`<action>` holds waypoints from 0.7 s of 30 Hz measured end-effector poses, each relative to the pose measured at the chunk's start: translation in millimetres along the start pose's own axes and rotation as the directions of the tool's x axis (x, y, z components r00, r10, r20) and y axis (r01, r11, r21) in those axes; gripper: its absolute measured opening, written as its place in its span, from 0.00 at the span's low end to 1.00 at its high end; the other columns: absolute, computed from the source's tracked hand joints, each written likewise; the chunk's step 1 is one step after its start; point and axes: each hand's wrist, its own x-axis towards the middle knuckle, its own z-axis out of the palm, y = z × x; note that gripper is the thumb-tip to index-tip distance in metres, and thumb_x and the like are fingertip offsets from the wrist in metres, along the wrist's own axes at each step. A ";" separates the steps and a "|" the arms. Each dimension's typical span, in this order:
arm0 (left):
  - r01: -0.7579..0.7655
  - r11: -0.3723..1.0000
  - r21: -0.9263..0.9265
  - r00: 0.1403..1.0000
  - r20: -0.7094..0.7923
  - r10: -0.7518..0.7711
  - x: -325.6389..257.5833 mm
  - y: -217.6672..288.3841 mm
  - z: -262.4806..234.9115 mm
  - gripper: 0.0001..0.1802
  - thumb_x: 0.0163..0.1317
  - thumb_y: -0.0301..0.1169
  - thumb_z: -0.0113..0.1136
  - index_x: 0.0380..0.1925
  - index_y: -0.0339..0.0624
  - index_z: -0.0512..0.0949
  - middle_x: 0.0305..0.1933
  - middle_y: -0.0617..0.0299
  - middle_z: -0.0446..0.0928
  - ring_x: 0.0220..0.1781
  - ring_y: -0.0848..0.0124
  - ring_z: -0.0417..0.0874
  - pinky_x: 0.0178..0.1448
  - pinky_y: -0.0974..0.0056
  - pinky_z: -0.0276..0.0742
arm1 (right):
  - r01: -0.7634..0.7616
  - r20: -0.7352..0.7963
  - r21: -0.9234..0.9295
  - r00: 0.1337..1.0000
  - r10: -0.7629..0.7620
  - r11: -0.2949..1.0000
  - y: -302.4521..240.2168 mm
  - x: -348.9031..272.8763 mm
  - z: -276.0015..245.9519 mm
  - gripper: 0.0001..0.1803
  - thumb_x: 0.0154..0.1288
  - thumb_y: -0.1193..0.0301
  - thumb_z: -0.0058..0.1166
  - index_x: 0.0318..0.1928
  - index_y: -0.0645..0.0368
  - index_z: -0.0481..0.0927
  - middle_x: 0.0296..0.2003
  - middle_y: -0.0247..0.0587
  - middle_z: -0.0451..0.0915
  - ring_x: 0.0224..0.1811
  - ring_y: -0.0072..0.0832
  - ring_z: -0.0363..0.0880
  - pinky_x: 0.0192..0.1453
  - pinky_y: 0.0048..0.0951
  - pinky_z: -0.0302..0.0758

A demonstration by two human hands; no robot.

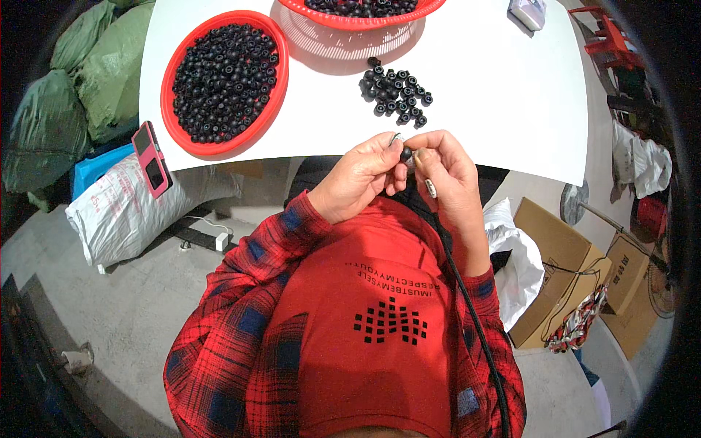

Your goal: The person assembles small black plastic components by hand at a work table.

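**Left hand (361,175) and right hand (456,171) meet at one small black piece (407,154)**

A white table (504,95) spans the top of the view. Below its left corner lies a stuffed white sack (120,212) on the floor; on the right stands an open cardboard box (551,252).

On the table's left side sits a red basin (169,84), filled with small black rounded pieces. A red basket (363,24), cut off by the upper edge, holds more dark pieces. To the right of the basin and below the basket, a loose group of black pieces (394,93) lies directly on the tabletop, near the hands.

A black cord (471,306) runs up the person's front to the right hand. Both hands are at the table's near edge, fingertips nearly meeting. The left thumb and fingers pinch the small black piece, which sits between the two hands. The right thumb and index finger are drawn together just beside it; whether they also grip it, I cannot tell.
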 end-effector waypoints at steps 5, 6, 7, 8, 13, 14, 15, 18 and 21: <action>-0.016 0.999 0.033 1.000 0.009 0.015 -0.5 -1.4 2.2 0.14 0.72 0.38 0.43 0.49 0.42 0.70 0.32 0.68 0.73 0.32 0.79 0.75 0.36 0.75 0.70 | 0.109 -0.184 -0.124 0.974 -0.131 0.986 5.4 3.2 6.5 0.07 0.68 0.75 0.46 0.43 0.64 0.74 0.24 0.25 0.71 0.24 0.10 0.65 0.27 0.14 0.62; -0.015 0.999 0.033 1.000 0.009 0.014 -1.6 -1.2 2.5 0.14 0.72 0.38 0.43 0.49 0.42 0.70 0.32 0.68 0.73 0.32 0.79 0.75 0.36 0.75 0.70 | 0.187 -0.237 -0.238 0.940 -0.244 0.953 8.7 4.8 6.7 0.06 0.67 0.76 0.47 0.43 0.63 0.74 0.24 0.25 0.70 0.24 0.10 0.64 0.27 0.14 0.62; -0.011 0.997 0.075 1.000 0.008 0.011 -3.1 -0.8 2.6 0.14 0.72 0.38 0.43 0.49 0.42 0.70 0.33 0.68 0.73 0.33 0.79 0.75 0.37 0.74 0.70 | 0.186 -0.239 -0.238 0.940 -0.243 0.953 8.2 4.4 7.6 0.06 0.67 0.76 0.47 0.43 0.63 0.74 0.24 0.25 0.70 0.24 0.10 0.64 0.27 0.14 0.62; -0.008 0.993 0.118 1.000 0.008 0.007 -4.0 -0.9 2.7 0.14 0.72 0.38 0.43 0.49 0.42 0.70 0.34 0.68 0.73 0.33 0.79 0.75 0.37 0.74 0.70 | 0.206 -0.253 -0.315 0.923 -0.291 0.927 6.3 3.8 8.9 0.06 0.66 0.77 0.48 0.42 0.63 0.74 0.23 0.25 0.70 0.23 0.10 0.64 0.26 0.14 0.62; -0.015 0.980 0.199 0.999 -0.033 0.022 -5.5 -0.4 11.2 0.13 0.72 0.40 0.43 0.44 0.44 0.70 0.32 0.70 0.72 0.32 0.81 0.73 0.37 0.76 0.69 | 0.220 -0.267 -0.472 0.887 -0.376 0.854 3.1 2.8 11.4 0.06 0.65 0.79 0.49 0.41 0.64 0.74 0.19 0.25 0.68 0.21 0.11 0.64 0.23 0.17 0.63; -0.017 0.967 0.254 0.998 -0.053 0.032 -5.6 0.5 13.5 0.14 0.73 0.43 0.42 0.39 0.46 0.70 0.29 0.71 0.70 0.31 0.83 0.70 0.36 0.77 0.67 | 0.216 -0.266 -0.493 0.885 -0.382 0.843 2.5 2.7 11.5 0.06 0.64 0.79 0.49 0.41 0.64 0.74 0.19 0.26 0.68 0.20 0.11 0.64 0.23 0.17 0.63; -0.017 0.967 0.255 0.998 -0.053 0.031 -5.8 -0.2 11.3 0.14 0.73 0.43 0.42 0.39 0.46 0.70 0.29 0.71 0.70 0.31 0.83 0.70 0.36 0.77 0.67 | 0.213 -0.264 -0.513 0.883 -0.388 0.832 2.0 2.5 11.8 0.06 0.64 0.79 0.49 0.41 0.64 0.74 0.18 0.26 0.68 0.20 0.11 0.64 0.23 0.18 0.64; -0.029 0.971 0.239 0.999 -0.014 0.033 -6.3 -1.9 4.9 0.16 0.72 0.38 0.44 0.51 0.41 0.69 0.32 0.67 0.75 0.33 0.79 0.75 0.38 0.74 0.71 | 0.209 -0.267 -0.550 0.873 -0.408 0.809 5.2 3.5 10.3 0.06 0.63 0.79 0.50 0.41 0.63 0.74 0.18 0.27 0.68 0.20 0.12 0.65 0.23 0.18 0.65; -0.025 0.967 0.253 0.999 -0.024 0.033 -6.3 -1.9 6.3 0.16 0.72 0.39 0.45 0.52 0.40 0.69 0.32 0.67 0.75 0.33 0.79 0.75 0.39 0.74 0.71 | 0.207 -0.270 -0.560 0.870 -0.412 0.802 6.3 3.6 9.0 0.06 0.63 0.79 0.50 0.41 0.63 0.74 0.18 0.29 0.69 0.20 0.13 0.65 0.24 0.19 0.66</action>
